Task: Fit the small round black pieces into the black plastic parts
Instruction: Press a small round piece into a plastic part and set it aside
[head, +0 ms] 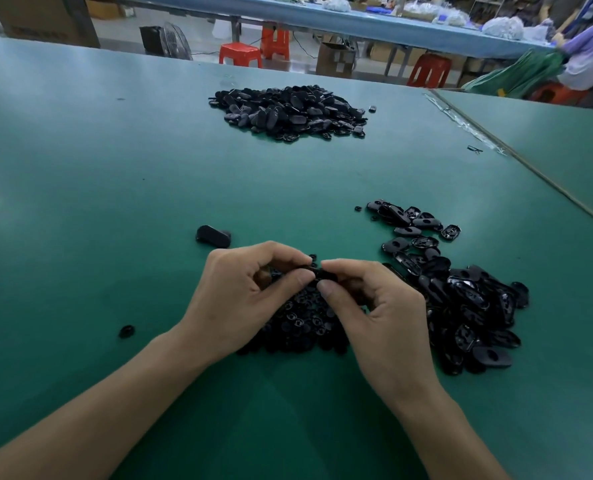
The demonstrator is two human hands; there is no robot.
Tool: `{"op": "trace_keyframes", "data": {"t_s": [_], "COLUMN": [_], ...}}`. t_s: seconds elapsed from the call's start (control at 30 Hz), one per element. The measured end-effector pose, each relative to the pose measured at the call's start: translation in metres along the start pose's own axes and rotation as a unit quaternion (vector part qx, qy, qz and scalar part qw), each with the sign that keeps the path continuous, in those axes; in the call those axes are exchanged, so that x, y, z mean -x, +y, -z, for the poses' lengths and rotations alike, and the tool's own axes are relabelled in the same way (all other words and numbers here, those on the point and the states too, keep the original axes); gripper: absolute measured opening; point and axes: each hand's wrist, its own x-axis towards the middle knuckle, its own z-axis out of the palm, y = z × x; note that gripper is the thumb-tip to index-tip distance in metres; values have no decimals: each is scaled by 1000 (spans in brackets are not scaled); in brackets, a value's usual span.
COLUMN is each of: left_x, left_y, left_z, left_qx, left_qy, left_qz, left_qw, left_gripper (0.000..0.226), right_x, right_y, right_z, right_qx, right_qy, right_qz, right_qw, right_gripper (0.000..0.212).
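Observation:
My left hand [239, 296] and my right hand [378, 313] meet fingertip to fingertip over a heap of small round black pieces [302, 323]. Between thumbs and forefingers both hands pinch one black plastic part [317, 271], mostly hidden by the fingers. Whether a round piece sits in it I cannot tell. A pile of oval black plastic parts [468, 299] lies just right of my right hand. A bigger pile of black parts [290, 112] sits far back on the green table [97, 202].
One black part [213, 236] lies alone just beyond my left hand, and a single round piece [126, 331] lies to its left. A seam with tape [468, 128] runs along the table's right side. Red stools, boxes and another person are behind the table.

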Motion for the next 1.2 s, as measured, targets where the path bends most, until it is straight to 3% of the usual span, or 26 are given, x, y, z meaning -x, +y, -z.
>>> {"op": "trace_keyframes", "data": {"t_s": [0.1,0.33,0.47,0.6,0.8,1.2], "left_x": [0,0,-1,-2,-2,-2], "left_y": [1,-1,-3,-4,-6,-8], "left_z": [0,-1,-1,2,1,1], "left_qx": [1,35,59,75,96,95], "left_qy": [-4,-15,18,62,67,55], "left_qz": [-3,10,45,74,94,115], "left_qw": [1000,999,997,993,989,987], "left_gripper": [13,24,24,28,25,23], "right_x": [0,1,2,5,3,-1], "right_y": [-2,-5,-4,-7,-7,-8], "right_z": [1,2,2,1,-1,-3], "right_qx": [54,53,198,342,314,281], "right_qy": [3,-2,-15,-107,-108,-70], "right_qz": [5,0,12,19,4,10], "right_qw": [999,999,980,934,943,957], "right_gripper": [17,17,30,32,15,21]}}
